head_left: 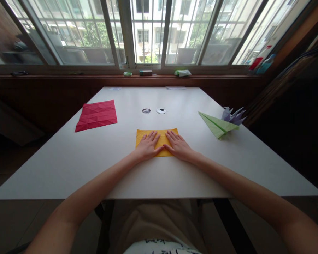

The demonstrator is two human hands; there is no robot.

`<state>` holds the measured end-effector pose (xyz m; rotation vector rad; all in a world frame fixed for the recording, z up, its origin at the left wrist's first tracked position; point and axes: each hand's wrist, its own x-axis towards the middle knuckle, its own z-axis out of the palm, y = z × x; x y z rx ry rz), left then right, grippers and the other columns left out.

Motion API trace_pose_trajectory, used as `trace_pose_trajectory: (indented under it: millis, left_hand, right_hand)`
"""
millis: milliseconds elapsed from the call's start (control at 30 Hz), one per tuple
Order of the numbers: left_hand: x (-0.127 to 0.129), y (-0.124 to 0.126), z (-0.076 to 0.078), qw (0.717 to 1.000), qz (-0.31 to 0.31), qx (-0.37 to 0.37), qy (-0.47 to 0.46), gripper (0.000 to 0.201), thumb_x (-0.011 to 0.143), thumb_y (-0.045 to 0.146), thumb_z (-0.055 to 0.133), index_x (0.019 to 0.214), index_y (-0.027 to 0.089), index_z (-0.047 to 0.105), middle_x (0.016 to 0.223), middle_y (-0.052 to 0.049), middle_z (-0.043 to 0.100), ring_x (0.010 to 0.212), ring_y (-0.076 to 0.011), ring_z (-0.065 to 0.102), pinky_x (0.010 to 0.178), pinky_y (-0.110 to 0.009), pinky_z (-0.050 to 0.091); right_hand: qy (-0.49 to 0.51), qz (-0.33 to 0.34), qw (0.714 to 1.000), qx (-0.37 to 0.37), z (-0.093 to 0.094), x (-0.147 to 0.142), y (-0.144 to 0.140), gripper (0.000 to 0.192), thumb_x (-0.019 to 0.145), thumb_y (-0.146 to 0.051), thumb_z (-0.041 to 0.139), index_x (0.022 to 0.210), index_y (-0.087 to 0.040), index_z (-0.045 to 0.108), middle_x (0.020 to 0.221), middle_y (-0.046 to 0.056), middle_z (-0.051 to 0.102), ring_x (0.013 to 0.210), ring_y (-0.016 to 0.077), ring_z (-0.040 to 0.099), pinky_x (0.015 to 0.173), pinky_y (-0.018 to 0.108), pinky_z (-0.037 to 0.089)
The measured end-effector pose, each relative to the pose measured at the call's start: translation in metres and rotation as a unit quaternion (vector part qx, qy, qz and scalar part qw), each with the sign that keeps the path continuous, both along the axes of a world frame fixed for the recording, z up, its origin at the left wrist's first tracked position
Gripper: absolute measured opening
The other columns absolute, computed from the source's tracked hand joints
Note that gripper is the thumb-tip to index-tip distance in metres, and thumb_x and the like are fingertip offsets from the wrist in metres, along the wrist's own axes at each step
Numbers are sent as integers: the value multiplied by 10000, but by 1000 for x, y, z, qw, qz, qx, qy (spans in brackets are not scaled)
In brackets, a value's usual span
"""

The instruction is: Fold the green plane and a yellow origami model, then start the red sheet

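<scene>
White table: one yellow sheet (two hands, fingers flat, gripping nothing).

Concealed and truncated areas

Both hands are covering the yellow paper's middle; the forearms are running off the bottom edge; sill items are appearing too small to identify.

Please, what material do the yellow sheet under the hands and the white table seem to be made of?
The yellow sheet looks like thin matte paper: it lies flat under the left hand and right hand. The white table seems a smooth laminate or painted board, with a soft sheen from the window; its core cannot be told.
</scene>
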<state>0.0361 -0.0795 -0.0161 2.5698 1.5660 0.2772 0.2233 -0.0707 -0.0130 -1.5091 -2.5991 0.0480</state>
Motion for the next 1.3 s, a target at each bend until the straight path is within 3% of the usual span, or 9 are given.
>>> trace_pose_trajectory:
  millis: [333,600,700,767,833,1067,1200,1300]
  left_hand:
    - [0,-3,2,1000,-5,-3,11,665,888,573,203,1408,163,270,1503,-91,204,1399,-230,139,1128,-450,148]
    - [-2,-1,2,1000,-11,-10,5,688,873,585,251,1402,147,277,1505,-107,187,1399,-249,128,1123,-466,137]
    - [-3,-1,1,1000,-15,-11,5,697,871,585,248,1412,146,253,1508,-102,175,1401,-252,117,1124,-473,132]
    - [-3,0,1,1000,-18,-14,12,682,876,554,273,1417,141,235,1509,-100,174,1402,-248,112,1126,-471,130]
    - [-3,1,1,1000,-17,-19,19,668,876,514,311,1416,128,235,1507,-106,178,1402,-249,113,1126,-471,134]
    - [-2,-2,2,999,-20,-10,32,683,881,526,317,1414,107,235,1510,-131,151,1403,-263,92,1127,-465,129]
    - [-1,-5,5,998,-39,0,43,644,917,464,268,1406,47,228,1500,-154,175,1402,-233,103,1140,-379,129]
    - [0,-6,6,998,-33,-12,44,619,923,450,260,1406,63,238,1494,-142,206,1395,-222,149,1134,-364,169]
  right_hand:
    - [4,-13,1000,-20,0,1,0,707,892,-547,247,1412,-69,266,1494,132,214,1386,243,186,1116,425,183]
    - [78,-34,996,26,6,-1,5,546,902,-402,317,1353,-103,381,1450,135,330,1372,236,235,1110,479,180]
    - [127,37,991,36,8,-8,2,514,920,-355,275,1372,-122,349,1475,105,286,1386,188,195,1120,428,199]
    - [135,107,985,-2,6,-14,-2,569,913,-411,296,1393,-104,309,1482,124,257,1385,194,195,1111,405,242]
    - [117,120,985,-28,2,-19,-7,615,904,-464,304,1394,-93,310,1473,137,276,1372,203,235,1110,390,254]
    - [86,69,993,-40,-4,-23,-12,807,872,-607,230,1398,4,265,1471,202,237,1379,277,195,1127,440,190]
    - [64,64,995,-38,-3,-24,-12,859,841,-661,220,1413,-20,238,1488,162,214,1388,257,170,1136,403,177]
    - [47,59,996,-40,-2,-25,-13,867,838,-671,182,1422,-31,216,1497,142,198,1393,246,153,1138,390,167]
